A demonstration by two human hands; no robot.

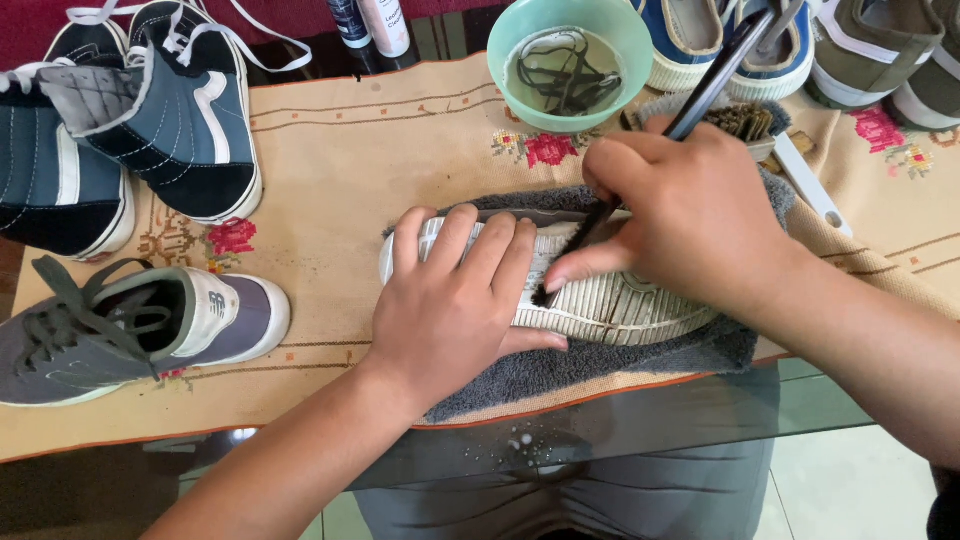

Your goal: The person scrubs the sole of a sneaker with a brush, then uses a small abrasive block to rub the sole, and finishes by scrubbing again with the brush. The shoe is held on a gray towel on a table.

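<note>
A shoe lies on its side on a grey towel (640, 365), its white ribbed sole (610, 305) turned toward me. My left hand (455, 305) presses flat over the sole's left part and holds the shoe down. My right hand (690, 215) grips a thin dark-handled brush (705, 90), whose bristle tip touches the sole edge between my two hands. The handle slants up and to the right past the green bowl.
A green bowl (520, 25) of water with dark laces stands at the back. Navy high-top sneakers (170, 110) and a grey sneaker (130, 325) lie at the left. Blue and olive shoes (870, 50), a bristle brush (745, 120) and two bottles (370, 22) line the back.
</note>
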